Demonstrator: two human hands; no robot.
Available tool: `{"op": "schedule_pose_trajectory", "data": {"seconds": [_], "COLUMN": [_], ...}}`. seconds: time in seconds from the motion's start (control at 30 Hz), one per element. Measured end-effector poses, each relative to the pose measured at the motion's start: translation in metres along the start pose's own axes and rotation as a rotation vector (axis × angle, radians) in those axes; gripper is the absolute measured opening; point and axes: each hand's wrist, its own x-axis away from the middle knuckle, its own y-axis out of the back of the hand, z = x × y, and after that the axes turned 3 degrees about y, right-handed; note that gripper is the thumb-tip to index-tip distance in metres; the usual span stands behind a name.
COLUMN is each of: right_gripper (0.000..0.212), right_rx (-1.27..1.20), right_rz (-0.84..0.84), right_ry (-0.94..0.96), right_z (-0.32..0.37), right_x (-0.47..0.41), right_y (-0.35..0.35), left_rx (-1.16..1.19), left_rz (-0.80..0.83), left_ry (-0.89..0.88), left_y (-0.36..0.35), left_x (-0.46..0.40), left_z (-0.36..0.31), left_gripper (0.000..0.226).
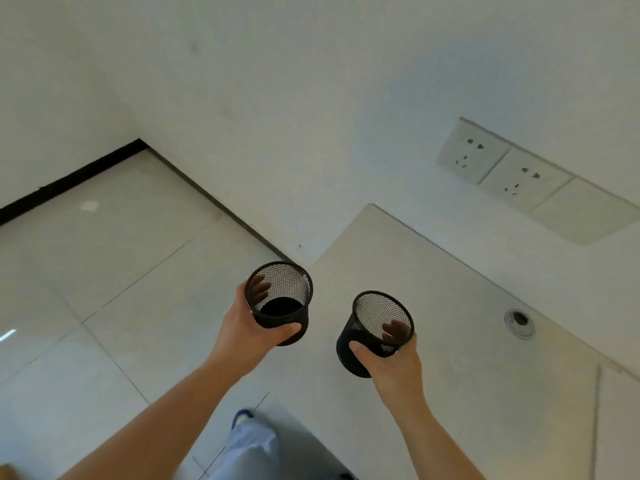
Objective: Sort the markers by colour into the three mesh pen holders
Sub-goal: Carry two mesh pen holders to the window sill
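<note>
My left hand (242,323) grips a black mesh pen holder (282,299), held upright in the air over the floor beside the table's left corner. My right hand (391,362) grips a second black mesh pen holder (375,327), tilted a little to the left, above the near left part of the table. Both holders are empty inside; my fingers show through the mesh. No markers and no third holder are in view.
A pale table (467,341) fills the right side, with a round cable hole (519,322) near its back edge. Wall sockets (502,164) sit on the white wall behind. Tiled floor (104,271) lies to the left. My leg and shoe (246,431) show below.
</note>
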Motion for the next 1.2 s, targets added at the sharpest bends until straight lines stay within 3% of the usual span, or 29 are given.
{"op": "schedule_pose_trajectory", "data": {"seconds": [0.33, 0.67, 0.97, 1.2], "right_gripper": [0.067, 0.066, 0.067, 0.066], "right_rx": [0.079, 0.243, 0.419, 0.519], "right_rz": [0.310, 0.746, 1.051, 1.229], "right_ry": [0.030, 0.165, 0.282, 0.318], "right_z": [0.078, 0.142, 0.219, 0.278], "right_x": [0.005, 0.034, 0.048, 0.090], "right_y": [-0.203, -0.401, -0.619, -0.767], "left_rx": [0.094, 0.294, 0.345, 0.421], "left_rz": [-0.291, -0.709, -1.012, -1.248], "left_ry": [0.173, 0.387, 0.551, 0.556], "left_y": [0.201, 0.341, 0.501, 0.644], "left_x": [-0.019, 0.011, -0.027, -0.035], "left_z": [0.081, 0.162, 0.206, 0.234], "left_gripper": [0.085, 0.079, 0.079, 0.081]}}
